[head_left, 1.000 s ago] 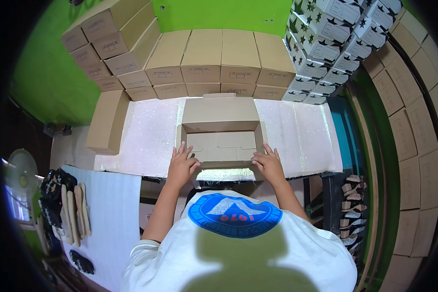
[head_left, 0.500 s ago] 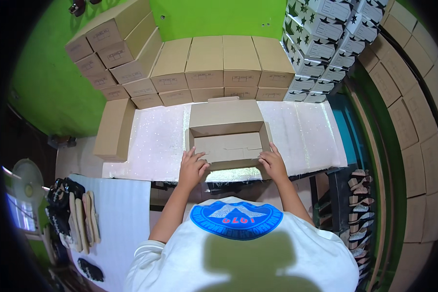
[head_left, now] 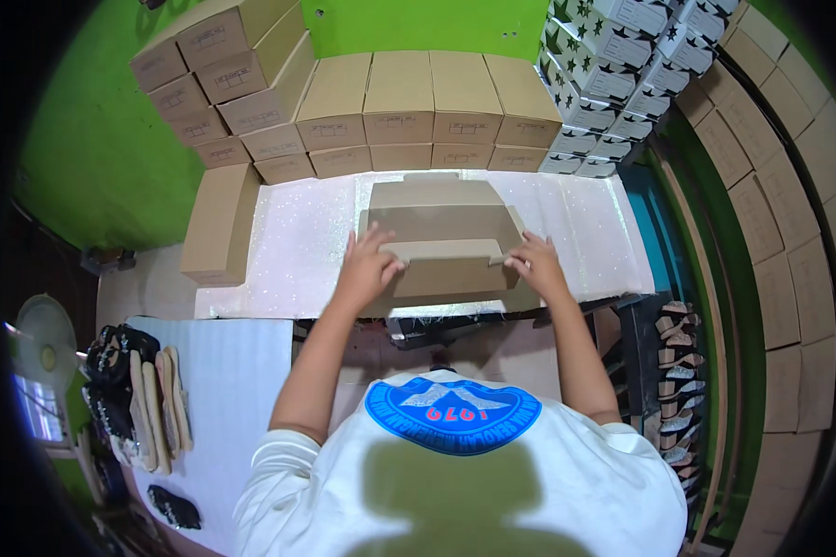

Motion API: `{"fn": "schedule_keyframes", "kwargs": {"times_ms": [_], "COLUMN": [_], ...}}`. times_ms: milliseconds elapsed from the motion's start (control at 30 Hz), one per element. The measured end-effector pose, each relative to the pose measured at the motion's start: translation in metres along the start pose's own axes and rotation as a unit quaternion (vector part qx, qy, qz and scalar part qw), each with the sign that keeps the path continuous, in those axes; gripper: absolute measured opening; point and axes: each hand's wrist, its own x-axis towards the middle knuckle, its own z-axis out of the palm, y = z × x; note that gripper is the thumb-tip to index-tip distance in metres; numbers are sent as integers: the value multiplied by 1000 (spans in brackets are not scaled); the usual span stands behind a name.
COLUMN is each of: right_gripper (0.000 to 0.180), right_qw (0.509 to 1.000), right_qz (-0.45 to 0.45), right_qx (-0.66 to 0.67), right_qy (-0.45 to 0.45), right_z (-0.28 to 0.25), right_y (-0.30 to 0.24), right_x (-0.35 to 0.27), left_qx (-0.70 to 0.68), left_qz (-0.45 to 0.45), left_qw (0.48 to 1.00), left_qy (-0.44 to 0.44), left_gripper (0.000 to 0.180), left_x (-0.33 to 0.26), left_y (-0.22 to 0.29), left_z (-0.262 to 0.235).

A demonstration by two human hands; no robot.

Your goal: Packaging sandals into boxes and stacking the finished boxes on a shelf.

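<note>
An open brown cardboard box (head_left: pixel 455 277) stands in front of me on a pale glittery table cover, its lid flap (head_left: pixel 437 193) leaning back at the far side. My left hand (head_left: pixel 370 267) is at the near left corner. Its thumb and a finger pinch the top edge of the front wall, while other fingers stick up over the left side. At the near right corner my right hand (head_left: pixel 539 267) grips the same edge between thumb and fingers. The front wall hides most of the box floor.
Closed brown boxes (head_left: pixel 399 93) are stacked along the green wall, and one box (head_left: pixel 221 223) stands at the left table end. Star-patterned white boxes (head_left: pixel 590 74) rise at the back right. Shoes (head_left: pixel 680 371) line a rack at right; black items and insoles (head_left: pixel 153 408) lie on a white surface at left.
The box's front wall has come up higher and covers more of the inside. Both hands have risen with it, the right one moving slightly outward. The view has shifted a little.
</note>
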Motion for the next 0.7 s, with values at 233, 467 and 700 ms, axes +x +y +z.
{"fn": "schedule_keyframes", "kwargs": {"times_ms": [233, 467, 700], "right_gripper": [26, 30, 31], "right_qw": [994, 951, 953], "right_qz": [-3, 86, 23], "right_qx": [93, 213, 201], "right_qy": [-62, -209, -226], "right_z": [-91, -139, -143], "right_y": [-35, -61, -51], "right_x": [62, 98, 114], "left_qx": [31, 35, -115], "left_qz": [10, 1, -7], "left_qw": [989, 983, 960], "left_qy": [-141, -182, -255], "left_gripper": [26, 35, 41], "left_x": [63, 92, 102], "left_y": [8, 10, -7], "left_z": [-98, -138, -153]}}
